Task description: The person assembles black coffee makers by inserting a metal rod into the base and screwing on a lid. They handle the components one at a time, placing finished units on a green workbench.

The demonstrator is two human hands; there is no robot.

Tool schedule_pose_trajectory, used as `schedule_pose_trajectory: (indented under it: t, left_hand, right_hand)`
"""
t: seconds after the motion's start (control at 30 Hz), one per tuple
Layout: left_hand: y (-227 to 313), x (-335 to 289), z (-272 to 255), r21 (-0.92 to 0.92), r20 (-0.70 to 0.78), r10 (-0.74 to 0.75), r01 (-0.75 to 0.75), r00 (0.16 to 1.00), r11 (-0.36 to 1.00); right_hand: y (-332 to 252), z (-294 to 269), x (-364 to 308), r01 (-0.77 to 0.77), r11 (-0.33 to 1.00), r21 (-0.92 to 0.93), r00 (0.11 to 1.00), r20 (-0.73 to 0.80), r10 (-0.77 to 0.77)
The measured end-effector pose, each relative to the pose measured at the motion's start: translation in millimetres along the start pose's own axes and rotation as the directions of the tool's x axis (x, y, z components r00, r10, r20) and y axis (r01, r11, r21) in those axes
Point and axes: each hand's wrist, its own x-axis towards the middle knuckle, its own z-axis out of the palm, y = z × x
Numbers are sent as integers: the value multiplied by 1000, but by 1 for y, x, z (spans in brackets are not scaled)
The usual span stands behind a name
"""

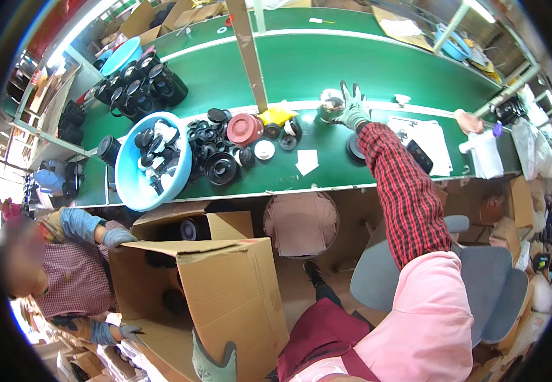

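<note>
My right hand [355,109], in a grey-green glove, reaches over the green bench with fingers spread. Just left of it is a shiny, rounded metal vessel [330,104]; whether the thumb touches it I cannot tell. A round black lid-like part [355,148] lies under my right wrist. At the lower edge, my left hand [214,363], gloved alike, lies against the side of a large open cardboard box [231,299], thumb and fingers apart. Dark round things sit inside the box. A co-worker's gloved hands [118,237] hold the box's rim from the left.
On the green bench [276,172] stand a light-blue basin [123,181] of black and white parts, scattered black lids [222,167], a red round part [244,129] and black pots [139,89]. Papers [430,143] and a phone [420,156] lie rightward. Below are a covered stool [302,226] and grey chair [486,286].
</note>
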Motion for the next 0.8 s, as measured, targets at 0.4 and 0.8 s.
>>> schedule_pose_trajectory:
  t: [0.4, 0.8]
  left_hand:
    - [-13, -9, 23, 166, 37, -96, 89, 995, 982]
    - [-23, -1, 7, 145, -45, 147, -139, 988, 980]
  right_hand:
    - [-14, 36, 13, 631, 770, 94, 752, -319, -577]
    - [-377, -90, -233, -203, -91, 975, 610, 54, -790]
